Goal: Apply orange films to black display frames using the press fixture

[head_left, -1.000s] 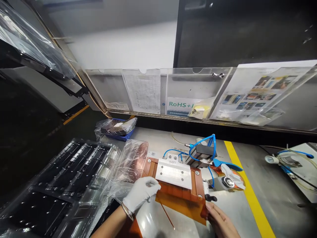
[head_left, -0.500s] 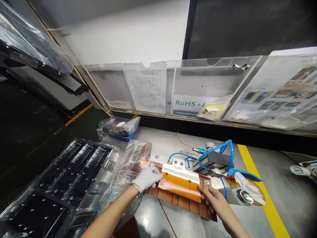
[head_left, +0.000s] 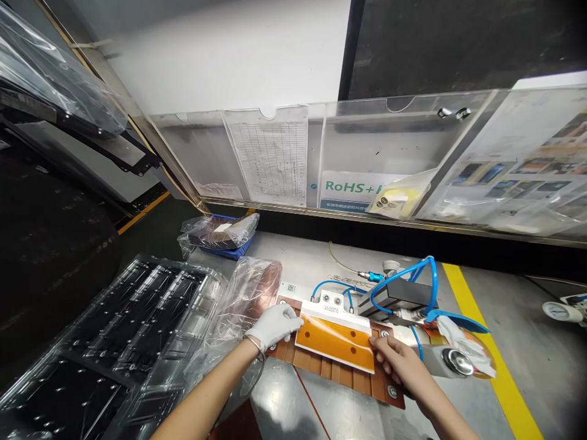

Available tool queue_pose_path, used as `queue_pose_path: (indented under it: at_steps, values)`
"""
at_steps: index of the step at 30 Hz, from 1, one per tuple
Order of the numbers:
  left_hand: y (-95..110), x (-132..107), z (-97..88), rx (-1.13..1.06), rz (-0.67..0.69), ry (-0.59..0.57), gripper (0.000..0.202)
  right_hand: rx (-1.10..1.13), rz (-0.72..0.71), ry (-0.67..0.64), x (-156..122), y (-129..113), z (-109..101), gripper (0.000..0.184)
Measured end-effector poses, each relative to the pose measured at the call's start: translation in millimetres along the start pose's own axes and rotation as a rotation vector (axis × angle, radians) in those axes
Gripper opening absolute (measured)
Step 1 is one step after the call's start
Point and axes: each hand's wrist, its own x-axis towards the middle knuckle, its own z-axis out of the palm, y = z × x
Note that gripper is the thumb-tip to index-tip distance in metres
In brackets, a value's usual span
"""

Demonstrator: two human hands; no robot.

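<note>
The left hand (head_left: 275, 327), in a white glove, has its thumb and fingers pinched together on the left end of an orange sheet (head_left: 331, 342). The right hand (head_left: 398, 362) is bare. Its thumb and fingers are closed on the right end of the same sheet. So the sheet lies between the 2 hands, flat over a white metal plate (head_left: 363, 326), and 3 dark dots show through it. The plate's top edge, marked JJ-25070, peeks out just past the sheet.

Under the plate and the hands is a brown board (head_left: 331, 366) with round screws near its corners. The board sits on a shiny metal bench (head_left: 275, 394).

Just left of the left hand is a crinkly clear bag (head_left: 224, 311). Farther left lies a big clear tray (head_left: 202, 318) with black parts in it.

Past the right hand stands a gray bottle (head_left: 435, 362) with a round silver top. Beyond that hand, blue tubes (head_left: 433, 284) loop over a black box (head_left: 406, 298). A yellow stripe (head_left: 499, 354) runs along the bench farther right.
</note>
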Motion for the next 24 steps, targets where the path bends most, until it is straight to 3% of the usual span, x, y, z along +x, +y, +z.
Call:
queue_pose_path:
  at_steps: [8,14,20,24]
  values:
    - [-9,2,3.4,-0.125,0.056,0.009,0.027,-0.124,-0.053,-0.009,1,-8,-18,0.046]
    - [-14,5,5.1,-0.18,0.085,0.011,0.017,-0.201,-0.091,0.037,2,-4,-33,0.05]
    - [-14,4,4.1,-0.208,0.081,0.007,0.015,-0.364,-0.18,0.089,-32,28,-72,0.04]
    - [-10,0,2.5,-0.181,0.076,0.011,0.017,-0.316,-0.171,0.13,-41,53,-79,0.038]
